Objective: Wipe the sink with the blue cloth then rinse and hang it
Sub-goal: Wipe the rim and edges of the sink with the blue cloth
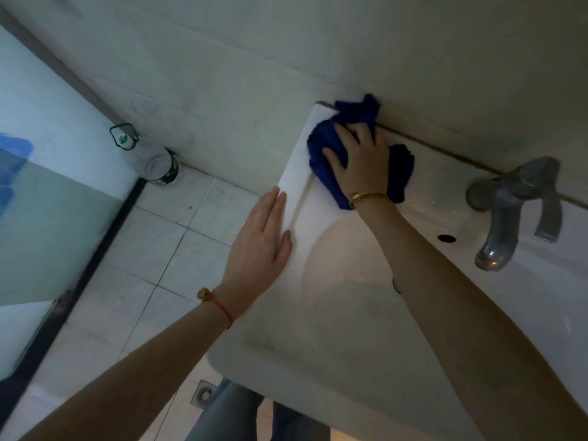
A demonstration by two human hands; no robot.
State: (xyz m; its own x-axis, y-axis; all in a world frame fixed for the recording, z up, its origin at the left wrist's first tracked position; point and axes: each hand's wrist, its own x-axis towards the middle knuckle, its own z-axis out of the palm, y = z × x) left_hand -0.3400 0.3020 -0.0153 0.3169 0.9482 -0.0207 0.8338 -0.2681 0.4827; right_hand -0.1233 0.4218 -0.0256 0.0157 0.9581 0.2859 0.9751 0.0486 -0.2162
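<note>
The blue cloth (324, 154) lies bunched on the back left corner of the white sink (334, 313), up against the wall. My right hand (359, 157) presses flat on top of the cloth, fingers spread over it. My left hand (261, 243) rests flat on the sink's left rim, fingers together, holding nothing. The basin below both hands looks dull and slightly stained.
A metal tap (509, 211) stands at the sink's back right, with an overflow hole (446, 238) beside it. A clear plastic bottle (149, 157) stands on the tiled floor in the corner by the glass partition (47, 202). A floor drain (203, 393) lies below the sink.
</note>
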